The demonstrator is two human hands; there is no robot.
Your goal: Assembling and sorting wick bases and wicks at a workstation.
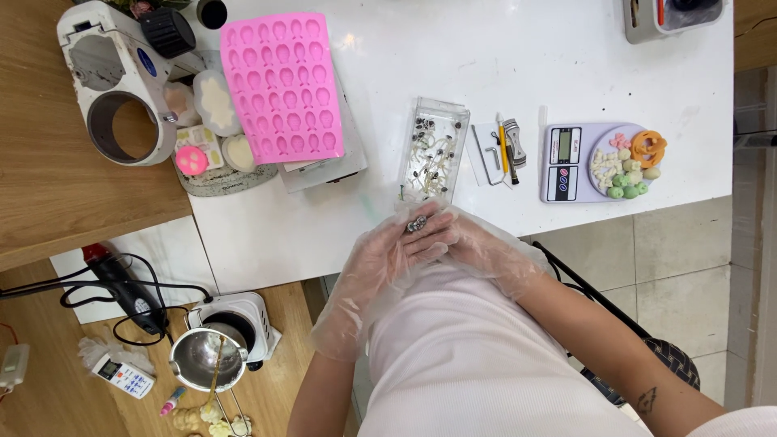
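At the near edge of the white surface, both hands meet in loose clear plastic gloves, fingers curled in close together. The left hand and the right hand pinch between their fingertips a small dark metal piece, held just above the surface's edge, close to the body.

Directly beyond the hands lies a clear rectangular box of small metal-tipped wicks, nearly touching the fingers. To its left, a pink silicone mould rests on a grey slab. To the right lie a few small hand tools, then a lilac kitchen scale bearing little pastel shapes. On the wooden floor below stands a small white hot plate with a metal pitcher.
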